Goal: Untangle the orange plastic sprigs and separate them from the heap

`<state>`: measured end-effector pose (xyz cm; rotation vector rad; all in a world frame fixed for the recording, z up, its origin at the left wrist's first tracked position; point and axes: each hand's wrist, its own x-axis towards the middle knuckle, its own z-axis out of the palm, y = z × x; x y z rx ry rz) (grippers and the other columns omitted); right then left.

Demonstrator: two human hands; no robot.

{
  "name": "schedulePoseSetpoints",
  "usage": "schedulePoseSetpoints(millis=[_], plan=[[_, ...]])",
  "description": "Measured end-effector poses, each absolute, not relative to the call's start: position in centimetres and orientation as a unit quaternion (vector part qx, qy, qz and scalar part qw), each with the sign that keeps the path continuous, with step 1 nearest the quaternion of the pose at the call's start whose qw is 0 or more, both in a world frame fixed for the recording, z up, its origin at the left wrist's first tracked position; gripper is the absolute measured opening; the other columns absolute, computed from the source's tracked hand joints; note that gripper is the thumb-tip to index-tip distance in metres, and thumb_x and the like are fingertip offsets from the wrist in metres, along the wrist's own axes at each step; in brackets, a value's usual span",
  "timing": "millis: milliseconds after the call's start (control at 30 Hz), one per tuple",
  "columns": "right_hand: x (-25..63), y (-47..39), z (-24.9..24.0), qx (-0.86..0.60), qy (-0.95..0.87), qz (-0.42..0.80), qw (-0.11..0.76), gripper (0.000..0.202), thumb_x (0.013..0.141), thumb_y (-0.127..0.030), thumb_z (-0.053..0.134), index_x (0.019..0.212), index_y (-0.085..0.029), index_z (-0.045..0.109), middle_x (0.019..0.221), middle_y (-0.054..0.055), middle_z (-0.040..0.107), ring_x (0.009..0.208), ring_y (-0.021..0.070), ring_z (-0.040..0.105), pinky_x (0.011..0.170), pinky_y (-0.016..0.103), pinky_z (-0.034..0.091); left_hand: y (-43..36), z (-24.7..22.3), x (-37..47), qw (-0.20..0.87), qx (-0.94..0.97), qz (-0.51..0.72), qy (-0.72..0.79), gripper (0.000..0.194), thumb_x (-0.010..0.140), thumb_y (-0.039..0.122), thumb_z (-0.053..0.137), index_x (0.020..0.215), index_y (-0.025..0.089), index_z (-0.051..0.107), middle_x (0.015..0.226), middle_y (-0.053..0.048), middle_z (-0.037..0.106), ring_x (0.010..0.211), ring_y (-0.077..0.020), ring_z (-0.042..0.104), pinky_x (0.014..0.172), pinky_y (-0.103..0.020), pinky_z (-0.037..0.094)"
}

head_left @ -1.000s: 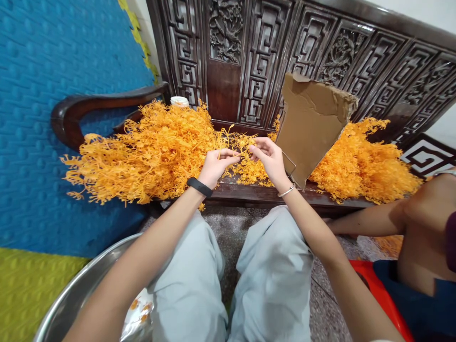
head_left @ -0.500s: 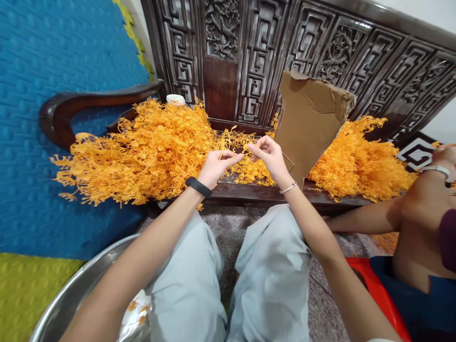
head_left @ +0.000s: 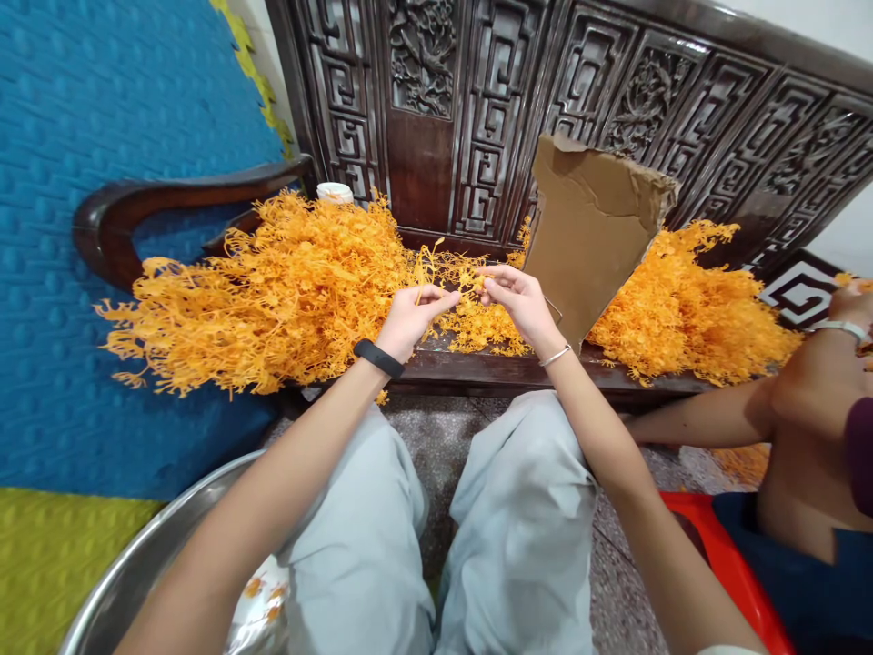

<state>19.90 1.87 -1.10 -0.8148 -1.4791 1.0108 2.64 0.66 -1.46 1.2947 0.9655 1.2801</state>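
Orange plastic sprigs, thin and branching, lie in a big heap (head_left: 293, 291) to the left of my hands on a dark wooden bench. My left hand (head_left: 407, 318) pinches a thin orange plastic sprig (head_left: 428, 259), whose forked end sticks up above the fingers. Close by on the right, my right hand (head_left: 519, 302) has thumb and fingers closed around a small orange piece, mostly hidden by the fingertips. A narrow gap separates the two sets of fingertips. Behind and under them is a smaller scatter of orange pieces (head_left: 481, 329).
A cardboard sheet (head_left: 590, 236) stands upright on the bench (head_left: 470, 368), beside another orange heap (head_left: 688, 314). A white tub (head_left: 334, 192) sits behind the left heap. At lower left is a metal basin (head_left: 164, 537). A co-worker's arm and leg (head_left: 797, 409) occupy the right side.
My right fingers have shifted slightly and straightened over the small orange piece. The left hand keeps its pinch almost in place, and the sprig's tip has moved slightly left.
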Motion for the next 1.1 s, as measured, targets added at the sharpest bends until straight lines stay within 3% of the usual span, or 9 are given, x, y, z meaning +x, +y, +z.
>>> schedulePoseSetpoints(millis=[167,367,700,867,1100], plan=[[19.9,1.9,-1.1,-0.357,-0.633,0.422,0.541,0.028,0.063,-0.034,0.075,0.085,-0.020,0.068,0.083,-0.001,0.066,0.066,0.0090,0.061,0.071,0.028,0.053,0.8,-1.5,2.5,0.504,0.535,0.544,0.404,0.024,0.055,0.035,0.078,0.059,0.016,0.064,0.065,-0.001,0.062,0.062,-0.0104,0.050,0.065,-0.026,0.038],[19.5,1.7,-1.1,-0.365,-0.650,0.384,0.544,0.026,0.059,-0.031,0.078,0.080,-0.020,0.067,0.080,-0.002,0.064,0.070,0.0091,0.059,0.073,0.026,0.051,1.1,-1.8,2.2,0.511,0.523,0.548,0.407,0.023,0.055,0.033,0.078,0.058,0.016,0.063,0.066,-0.001,0.064,0.065,-0.0112,0.053,0.066,-0.026,0.039],[19.3,2.1,-1.3,-0.324,-0.653,0.405,0.552,0.028,0.068,-0.043,0.071,0.084,-0.021,0.067,0.075,-0.001,0.063,0.068,0.0102,0.059,0.070,0.027,0.051,1.0,-1.6,1.9,0.534,0.505,0.551,0.395,0.023,0.054,0.033,0.079,0.058,0.017,0.064,0.063,0.001,0.062,0.060,-0.0092,0.050,0.061,-0.024,0.038],[19.2,2.0,-1.3,-0.303,-0.654,0.412,0.558,0.026,0.070,-0.040,0.071,0.088,-0.022,0.067,0.076,-0.001,0.063,0.072,0.0104,0.060,0.078,0.029,0.051,1.1,-1.7,1.6,0.566,0.489,0.535,0.393,0.022,0.056,0.034,0.078,0.062,0.017,0.066,0.064,0.002,0.060,0.059,-0.0075,0.047,0.054,-0.023,0.033],[19.2,2.0,-1.0,-0.314,-0.651,0.420,0.550,0.025,0.069,-0.038,0.072,0.086,-0.020,0.068,0.078,-0.001,0.064,0.070,0.0102,0.060,0.075,0.027,0.050,1.0,-1.5,1.6,0.565,0.493,0.530,0.396,0.018,0.059,0.029,0.076,0.060,0.016,0.063,0.063,0.003,0.059,0.056,-0.0057,0.046,0.055,-0.022,0.033]])
